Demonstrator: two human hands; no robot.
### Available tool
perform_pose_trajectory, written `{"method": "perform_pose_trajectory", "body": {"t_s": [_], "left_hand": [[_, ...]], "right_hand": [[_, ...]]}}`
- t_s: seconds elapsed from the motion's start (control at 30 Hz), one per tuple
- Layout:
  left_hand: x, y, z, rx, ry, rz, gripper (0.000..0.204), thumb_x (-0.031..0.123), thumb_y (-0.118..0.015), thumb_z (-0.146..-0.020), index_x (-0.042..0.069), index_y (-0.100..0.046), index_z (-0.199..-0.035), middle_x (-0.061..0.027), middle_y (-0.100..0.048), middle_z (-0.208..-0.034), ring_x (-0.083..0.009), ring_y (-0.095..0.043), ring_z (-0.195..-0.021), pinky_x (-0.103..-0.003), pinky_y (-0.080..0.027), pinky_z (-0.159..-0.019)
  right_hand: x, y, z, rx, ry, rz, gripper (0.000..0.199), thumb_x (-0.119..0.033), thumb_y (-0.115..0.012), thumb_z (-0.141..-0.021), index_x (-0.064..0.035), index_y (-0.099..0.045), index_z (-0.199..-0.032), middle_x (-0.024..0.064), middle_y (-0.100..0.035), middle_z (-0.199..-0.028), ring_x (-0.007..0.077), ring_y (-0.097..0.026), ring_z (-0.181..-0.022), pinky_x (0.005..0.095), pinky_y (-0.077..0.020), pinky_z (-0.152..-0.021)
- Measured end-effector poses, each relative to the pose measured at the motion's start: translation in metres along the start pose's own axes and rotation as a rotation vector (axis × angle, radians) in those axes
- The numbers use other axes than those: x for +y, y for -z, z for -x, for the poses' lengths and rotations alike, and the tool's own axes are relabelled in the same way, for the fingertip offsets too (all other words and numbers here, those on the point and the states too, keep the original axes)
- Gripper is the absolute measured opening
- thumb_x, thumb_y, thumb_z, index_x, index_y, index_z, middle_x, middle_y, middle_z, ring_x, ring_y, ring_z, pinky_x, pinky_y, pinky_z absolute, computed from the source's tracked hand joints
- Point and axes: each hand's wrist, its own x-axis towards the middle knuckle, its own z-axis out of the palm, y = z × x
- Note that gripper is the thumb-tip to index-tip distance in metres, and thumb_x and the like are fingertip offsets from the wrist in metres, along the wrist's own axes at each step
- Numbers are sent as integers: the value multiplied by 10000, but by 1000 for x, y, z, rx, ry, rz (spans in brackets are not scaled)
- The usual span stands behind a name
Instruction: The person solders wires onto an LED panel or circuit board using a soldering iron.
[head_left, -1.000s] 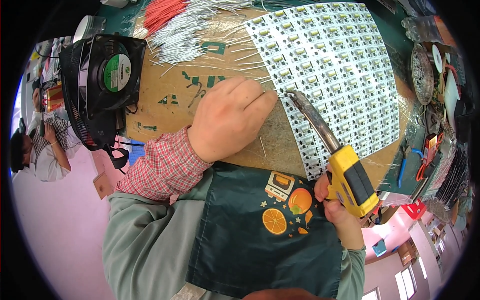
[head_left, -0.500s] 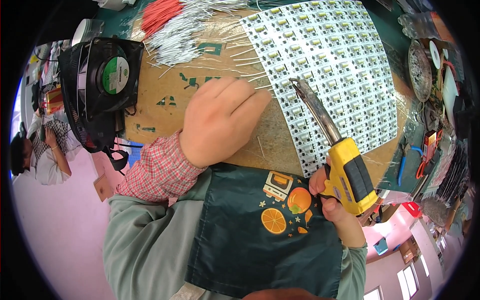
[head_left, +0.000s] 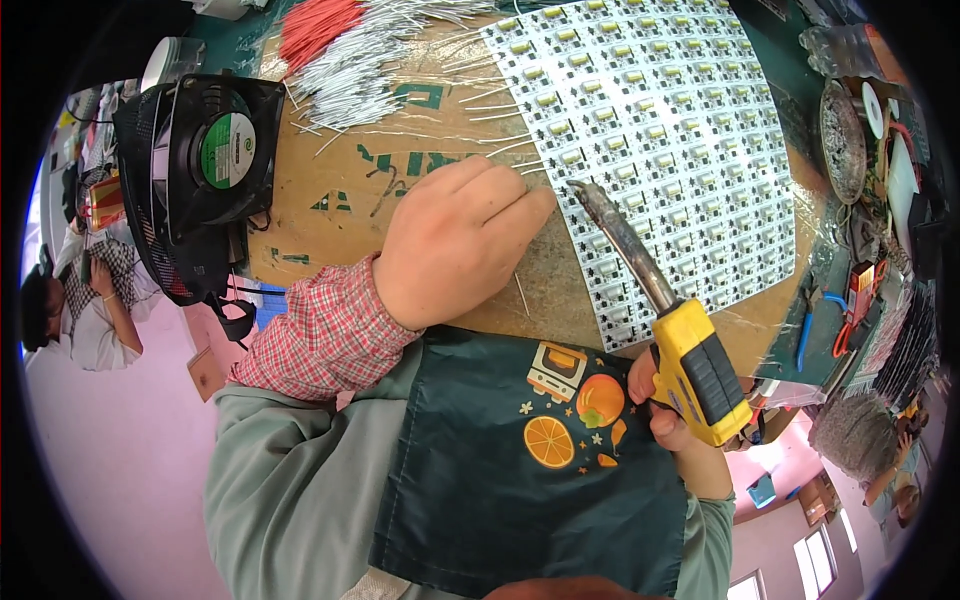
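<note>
My right hand (head_left: 668, 405) grips a yellow-and-black soldering iron (head_left: 700, 370) by its handle. Its dark, bent metal tip reaches the left edge of a white sheet of small LED circuit boards (head_left: 690, 150). Close to that edge, my left hand (head_left: 465, 245) is closed with its back upward. Its fingertips point at the sheet, and whatever they pinch is hidden. Thin white wires (head_left: 490, 115) stick out leftward from the sheet's upper left edge. One short white wire (head_left: 522, 295) shows just below my left hand.
A pile of white wires (head_left: 350, 85) and a bundle of red wires (head_left: 318, 35) lie at the far left. A black fan (head_left: 205, 150) stands left. On the right are a round metal dish (head_left: 843, 140), blue-handled pliers (head_left: 805, 335) and other tools. A person (head_left: 90, 300) sits beyond, left.
The iron's tip has come down and left, to the sheet's edge. My left hand has shifted slightly right and stays closed.
</note>
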Motion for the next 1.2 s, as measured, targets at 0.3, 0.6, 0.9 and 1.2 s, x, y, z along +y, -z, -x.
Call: {"method": "perform_pose_trajectory", "body": {"t_s": [0.3,0.6,0.9,1.2], "left_hand": [[2,0,0,-1,30,-30,262,-12,-738,-738,26,-713,-996,-64,-581,-801,-244,-602,-715,-350,-502,-632],[2,-1,0,-1,29,-32,261,-10,-739,-736,30,-713,-992,-62,-582,-801,-240,-602,-713,-345,-503,-630],[3,-1,-1,-6,30,-33,244,-7,-740,-744,29,-714,-984,-62,-580,-799,-241,-596,-706,-344,-499,-623],[2,0,-1,-12,35,-38,244,-6,-735,-750,28,-710,-991,-67,-581,-805,-245,-597,-714,-347,-501,-629]], "right_hand": [[3,-3,-6,103,72,-32,391,-391,-804,-846,-39,-635,-858,38,-587,-729,163,-574,-620,286,-443,-566],[8,0,-3,96,90,81,312,-331,-776,-845,-55,-632,-824,44,-591,-718,178,-567,-598,307,-427,-543],[9,0,-3,102,91,123,243,-270,-755,-844,-58,-637,-840,50,-589,-712,186,-565,-605,313,-435,-548],[4,-9,3,141,-98,-194,1025,-585,-884,-684,-78,-419,-1444,-16,-468,-774,130,-480,-693,266,-380,-588]]}}
